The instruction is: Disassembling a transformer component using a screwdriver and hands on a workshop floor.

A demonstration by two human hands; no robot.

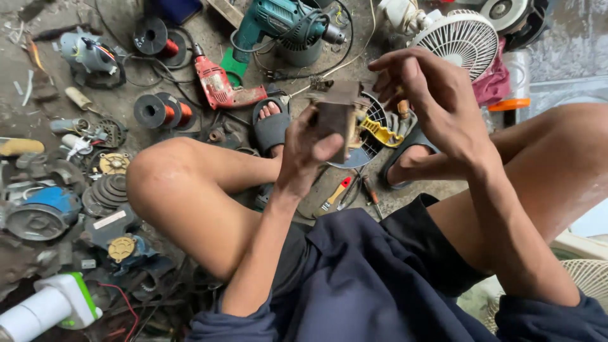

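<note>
1 pale rectangular label (109,220) on dark motor housing (111,231), lower left floor.

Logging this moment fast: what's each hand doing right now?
Left hand: closed on a small brown block-shaped part.
Right hand: fingers curled at the top of that part; whether it grips it cannot be told.
</note>
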